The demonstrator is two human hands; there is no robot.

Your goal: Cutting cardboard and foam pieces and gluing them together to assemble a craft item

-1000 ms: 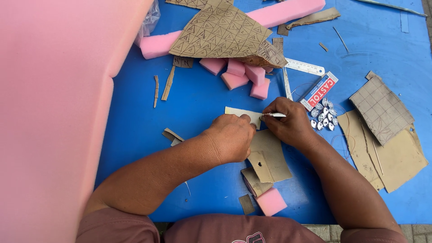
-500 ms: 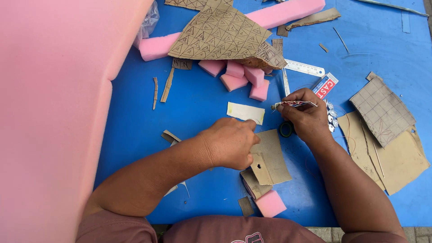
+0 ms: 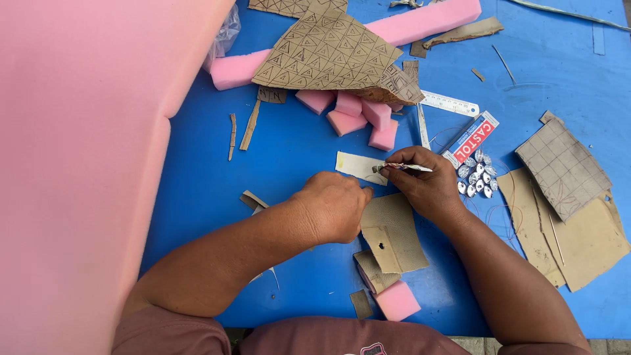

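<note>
Pink foam sheet (image 3: 85,164) fills the left side, blue table (image 3: 296,144) under everything, both same as half a second back. Patterned cardboard sheet (image 3: 325,52) lies over the long pink foam bar (image 3: 420,20), small foam blocks (image 3: 358,115) just below it, unmoved. Tan cardboard pieces (image 3: 578,230) sit at right, apart from the hands.

Change: right hand (image 3: 427,187) has shifted left from beside the glue box (image 3: 472,139) back toward the pale strip (image 3: 358,166). It pinches a crumpled small tube (image 3: 401,167), tip over the strip's right end. Left hand (image 3: 332,207) is loosely curled, fingertips at the strip's lower edge, holding nothing visible; barely moved.

No real containers; the glue box is closed, contents unseen. Silver foil-like bits (image 3: 476,174) lie loose beside it.
</note>
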